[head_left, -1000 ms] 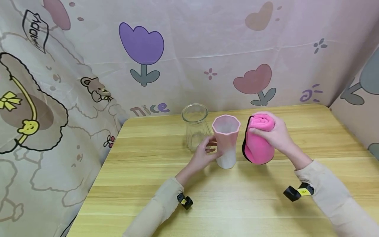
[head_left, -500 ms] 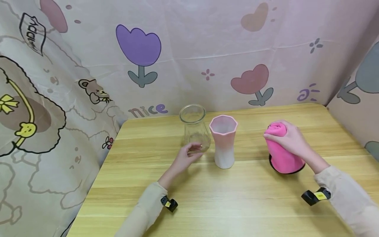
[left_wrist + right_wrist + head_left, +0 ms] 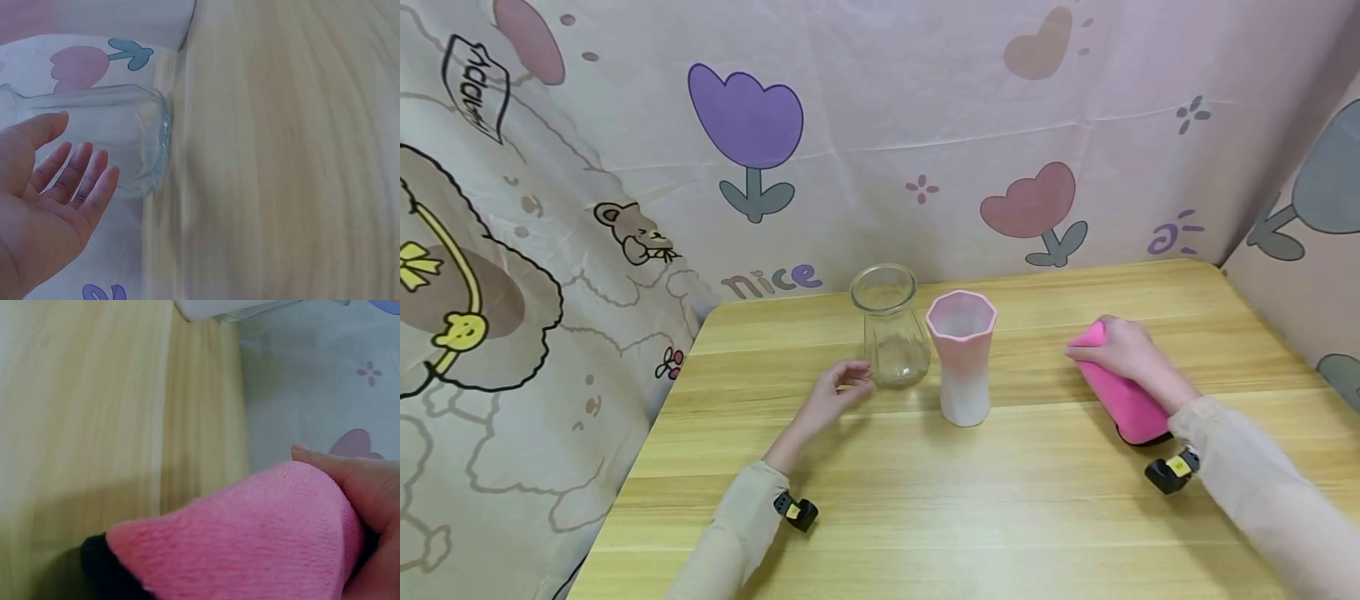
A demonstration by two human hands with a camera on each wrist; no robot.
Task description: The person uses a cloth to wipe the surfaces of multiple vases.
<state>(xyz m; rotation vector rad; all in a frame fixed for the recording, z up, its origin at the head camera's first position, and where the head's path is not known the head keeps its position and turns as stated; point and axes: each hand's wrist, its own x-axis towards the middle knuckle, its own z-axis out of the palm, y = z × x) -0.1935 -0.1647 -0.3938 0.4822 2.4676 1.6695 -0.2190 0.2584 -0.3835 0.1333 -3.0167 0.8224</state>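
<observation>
My left hand (image 3: 831,398) is beside the clear glass vase (image 3: 897,350), fingers loosely bent and holding nothing. In the left wrist view the palm faces up with the fingers spread in front of the glass vase (image 3: 119,137). My right hand (image 3: 1131,350) grips the top of a bright pink folded cloth (image 3: 1123,404) with a black edge, tilted over the right side of the table. The right wrist view has the fuzzy cloth (image 3: 250,537) close up, thumb along its top. A pink-to-white vase (image 3: 966,367) stands upright between the hands, right of the glass one.
The wooden table (image 3: 880,517) ends at the back against a patterned curtain (image 3: 880,125) with flowers and hearts. Another curtain (image 3: 512,350) hangs along the left side. Both sleeves carry a small black camera, the left one (image 3: 795,511) and the right one (image 3: 1172,472).
My left hand has let go of the pink-white vase and moved left, past the glass vase's front. My right hand has carried the cloth right, away from the vases, and tilted it.
</observation>
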